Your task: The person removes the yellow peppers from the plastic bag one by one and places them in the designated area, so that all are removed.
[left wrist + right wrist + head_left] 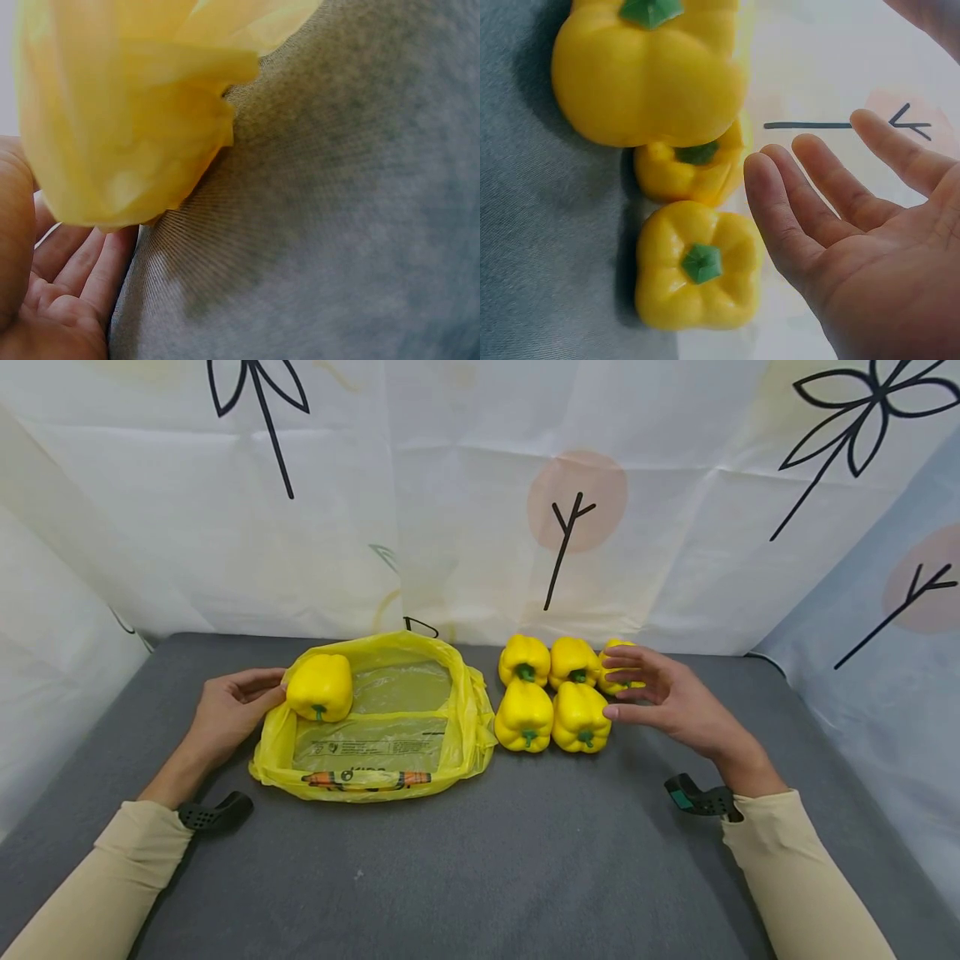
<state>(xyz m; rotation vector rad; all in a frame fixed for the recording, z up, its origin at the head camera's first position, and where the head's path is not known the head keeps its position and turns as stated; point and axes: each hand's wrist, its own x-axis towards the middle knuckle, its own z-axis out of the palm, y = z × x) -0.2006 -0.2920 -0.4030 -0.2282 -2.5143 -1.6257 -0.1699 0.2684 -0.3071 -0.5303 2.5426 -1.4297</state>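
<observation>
A yellow plastic bag (375, 717) lies spread with its mouth up, left of the middle of the table. Inside its left end sits one yellow bell pepper (321, 688) with a green stem. My left hand (234, 710) holds the bag's left rim beside that pepper; in the left wrist view the bag (135, 135) hides the fingertips. Over on the right, my right hand (671, 702) hovers with spread fingers and holds nothing. It is nearest to a front bell pepper (581, 717) and partly covers a rear bell pepper (609, 675) in the head view.
Several yellow bell peppers (525, 717) stand in two rows right of the bag, close together. A dark grey cloth (465, 877) covers the table. Behind it hangs a pale curtain (465, 527) with leaf and tree prints, and more curtain closes off both sides.
</observation>
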